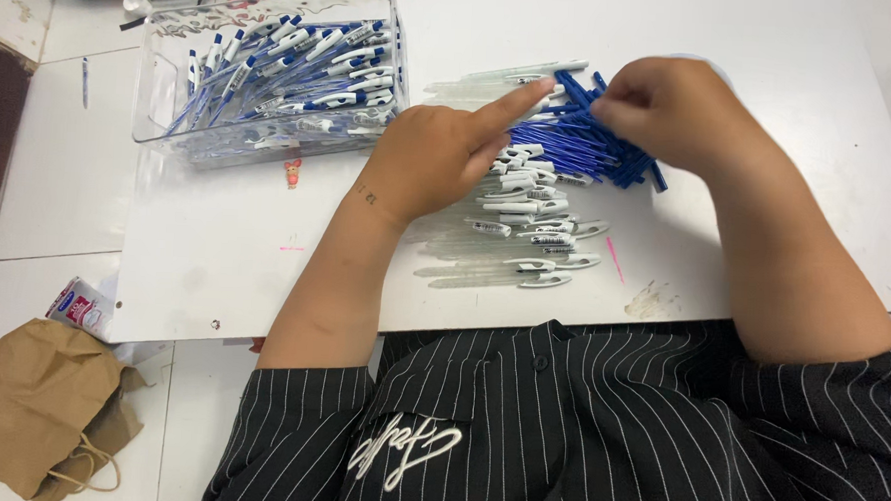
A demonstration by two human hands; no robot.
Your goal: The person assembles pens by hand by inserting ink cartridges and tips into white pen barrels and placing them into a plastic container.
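On the white surface (775,54), the left hand (434,160) is resting on clear pen barrels (485,257), index finger extended. The right hand (672,110) is pinching blue refills (570,141). A clear bin (162,88) is holding assembled pens (304,59).

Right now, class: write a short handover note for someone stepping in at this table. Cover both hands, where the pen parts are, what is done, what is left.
Left hand: resting on the clear pen barrels, forefinger pointing out, holding nothing visible.
Right hand: fingers pinched at the heap of blue refills.
Done: many blue-and-white pens lie in the clear bin.
Left: the barrels and refills lying loose on the white board.
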